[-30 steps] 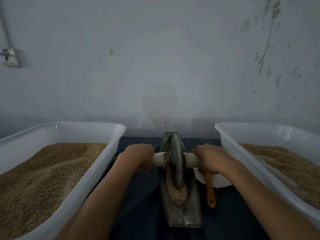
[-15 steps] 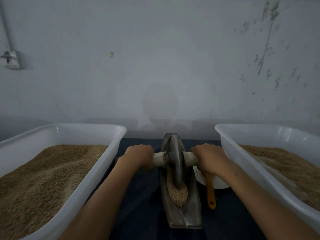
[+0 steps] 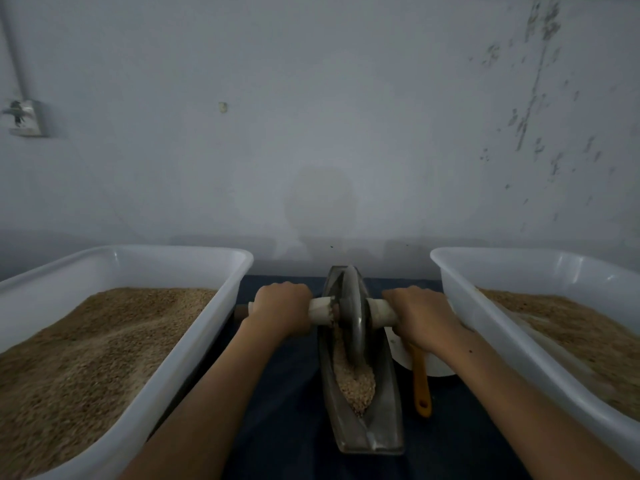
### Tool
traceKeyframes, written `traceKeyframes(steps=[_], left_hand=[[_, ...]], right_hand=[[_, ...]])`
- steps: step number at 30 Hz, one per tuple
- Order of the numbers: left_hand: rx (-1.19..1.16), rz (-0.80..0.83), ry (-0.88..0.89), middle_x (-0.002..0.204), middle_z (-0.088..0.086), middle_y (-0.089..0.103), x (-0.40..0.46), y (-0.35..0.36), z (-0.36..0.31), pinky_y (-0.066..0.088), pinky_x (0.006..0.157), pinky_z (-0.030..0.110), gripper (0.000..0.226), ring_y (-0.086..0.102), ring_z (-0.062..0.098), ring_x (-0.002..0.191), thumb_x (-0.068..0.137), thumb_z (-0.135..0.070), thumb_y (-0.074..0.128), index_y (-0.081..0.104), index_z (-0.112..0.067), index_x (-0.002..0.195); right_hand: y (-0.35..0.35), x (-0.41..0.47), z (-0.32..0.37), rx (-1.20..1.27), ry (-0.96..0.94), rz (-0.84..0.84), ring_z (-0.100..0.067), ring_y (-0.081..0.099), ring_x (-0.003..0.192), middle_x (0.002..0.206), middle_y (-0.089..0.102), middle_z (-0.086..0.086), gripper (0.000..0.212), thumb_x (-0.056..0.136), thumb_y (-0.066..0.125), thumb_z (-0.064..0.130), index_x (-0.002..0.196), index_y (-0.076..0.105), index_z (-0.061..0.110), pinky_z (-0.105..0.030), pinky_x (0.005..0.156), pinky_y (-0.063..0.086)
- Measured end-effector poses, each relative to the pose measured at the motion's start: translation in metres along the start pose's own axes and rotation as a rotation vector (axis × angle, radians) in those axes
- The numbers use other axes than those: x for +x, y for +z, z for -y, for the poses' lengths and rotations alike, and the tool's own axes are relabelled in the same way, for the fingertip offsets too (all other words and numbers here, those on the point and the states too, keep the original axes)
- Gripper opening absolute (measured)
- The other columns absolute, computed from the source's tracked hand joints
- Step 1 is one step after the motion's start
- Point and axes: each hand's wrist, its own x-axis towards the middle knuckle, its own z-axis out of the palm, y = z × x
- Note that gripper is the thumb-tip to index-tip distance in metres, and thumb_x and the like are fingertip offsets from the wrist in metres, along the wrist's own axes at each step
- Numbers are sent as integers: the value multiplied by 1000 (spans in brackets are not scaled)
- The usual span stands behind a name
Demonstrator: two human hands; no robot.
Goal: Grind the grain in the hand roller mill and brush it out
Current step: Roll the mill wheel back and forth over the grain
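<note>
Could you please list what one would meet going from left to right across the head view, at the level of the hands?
Left grain tub → left hand → left handle → roller wheel → right handle → right hand → right grain tub.

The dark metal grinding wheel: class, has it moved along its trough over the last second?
Yes: the dark metal grinding wheel rolled slightly away, towards the far end of the boat-shaped trough.

Upright metal wheel [image 3: 353, 313] stands in boat-shaped trough [image 3: 388, 424] holding crushed grain [image 3: 356, 386]
</note>
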Motion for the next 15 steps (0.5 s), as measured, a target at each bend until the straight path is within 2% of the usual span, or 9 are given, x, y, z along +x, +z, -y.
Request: traceKeyframes(steps=[4,9,11,13,15], left_hand=[[-18,-9,2,102,3,64,-1,3,2,38,69,31,33,60,20,92,82,-31,63,59,-18,112],[-84,190,-23,104,4,64,0,-2,4,41,72,31,45,60,22,93,77,-33,72,58,-16,116],[-148,291,-20,83,0,64,1,-4,6,43,66,29,34,61,16,75,75,-29,73,62,-13,102],[-200,362,-16,60,-3,59,2,-4,7,45,56,25,13,57,11,54,74,-21,72,61,-14,77],[-212,374,-12,54,-3,57,3,-4,7,44,52,23,17,55,9,47,74,-18,70,56,-18,66]], right_hand=[[5,0,1,-24,-8,-104,-19,61,93,103,64,0,15,90,54,17,104,54,23,-27,72,37],[-8,3,2,-69,-19,98,-20,59,103,114,61,-3,26,88,60,17,113,56,20,-27,75,39],[-13,3,1,-79,-33,178,-20,58,103,114,60,-4,29,88,62,20,116,56,18,-27,74,38],[-15,2,0,-82,-40,215,-19,58,98,111,61,-4,26,87,63,20,112,57,17,-28,71,38],[-16,2,0,-87,-40,230,-19,58,94,108,61,-3,23,86,64,21,108,57,18,-28,69,38]])
